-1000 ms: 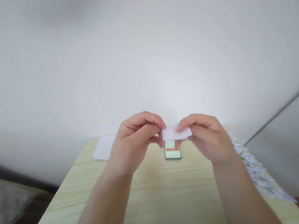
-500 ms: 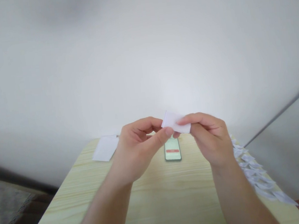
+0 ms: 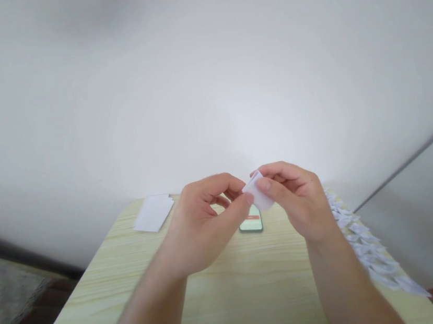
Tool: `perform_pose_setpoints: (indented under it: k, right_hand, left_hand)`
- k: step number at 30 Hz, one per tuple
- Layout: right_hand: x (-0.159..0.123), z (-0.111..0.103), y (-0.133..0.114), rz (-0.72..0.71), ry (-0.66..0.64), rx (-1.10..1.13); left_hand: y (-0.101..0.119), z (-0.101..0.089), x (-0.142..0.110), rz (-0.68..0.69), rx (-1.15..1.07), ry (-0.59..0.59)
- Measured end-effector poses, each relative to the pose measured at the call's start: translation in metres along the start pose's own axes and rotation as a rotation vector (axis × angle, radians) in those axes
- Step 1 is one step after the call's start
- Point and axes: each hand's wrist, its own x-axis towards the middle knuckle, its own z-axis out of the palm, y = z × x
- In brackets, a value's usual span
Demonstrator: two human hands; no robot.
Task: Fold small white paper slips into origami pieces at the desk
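Note:
A small folded piece of white paper (image 3: 259, 194) is held up above the table between both hands. My left hand (image 3: 211, 220) pinches its left edge between thumb and fingers. On the other side, my right hand (image 3: 296, 199) grips it, with the thumb on the near face and the fingers behind. The paper's upper edge shows a fold, and its lower part looks curved. Below and behind it lies a phone (image 3: 251, 225) with a lit screen, its upper part hidden by the paper and my fingers.
The pale wooden table (image 3: 248, 294) stands against a white wall (image 3: 206, 79). A stack of white paper sheets (image 3: 154, 213) lies at its back left. Along the right edge runs a row of several folded white paper pieces (image 3: 374, 258), partly behind my right forearm.
The paper has been turned and now shows its folded edge on top. My right thumb has come onto its near face, and my left hand has shifted slightly.

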Motion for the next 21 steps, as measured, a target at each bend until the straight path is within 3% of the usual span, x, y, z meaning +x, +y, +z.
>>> perform_pose_setpoints:
  k: [21]
  right_hand:
    - [-0.0008,0.0006,-0.0059,0.040,-0.010,0.040]
  left_hand:
    - [-0.0020,-0.0015,0.0006,0.115,0.068,0.032]
